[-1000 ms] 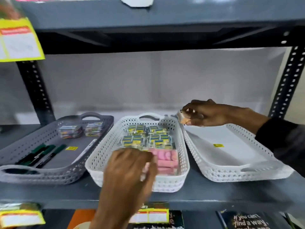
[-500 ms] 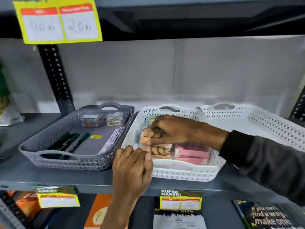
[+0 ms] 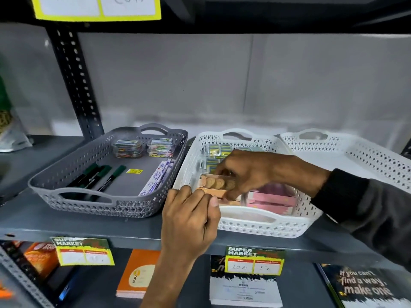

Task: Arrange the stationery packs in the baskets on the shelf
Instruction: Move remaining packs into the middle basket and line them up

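The middle white basket [image 3: 262,223] on the shelf holds yellow-blue small packs [image 3: 216,151] at the back and pink packs [image 3: 274,200] at the front right. My right hand [image 3: 246,172] reaches in from the right and grips a clear orange pack [image 3: 216,182] with round faces on it, over another orange pack [image 3: 219,194] at the basket's front left. My left hand [image 3: 191,218] comes up from below, its fingers curled against the front of the lower orange pack at the basket's rim; whether it grips the pack I cannot tell.
A grey basket [image 3: 89,203] on the left holds green markers [image 3: 104,176], clear boxes of clips [image 3: 142,147] and a long pack. A second white basket [image 3: 367,156] stands on the right. Price tags [image 3: 254,260] hang on the shelf edge; notebooks lie below.
My right hand has brought the orange pack from the right basket into the middle basket and set it lower at the front left. The camera has shifted right and closer.
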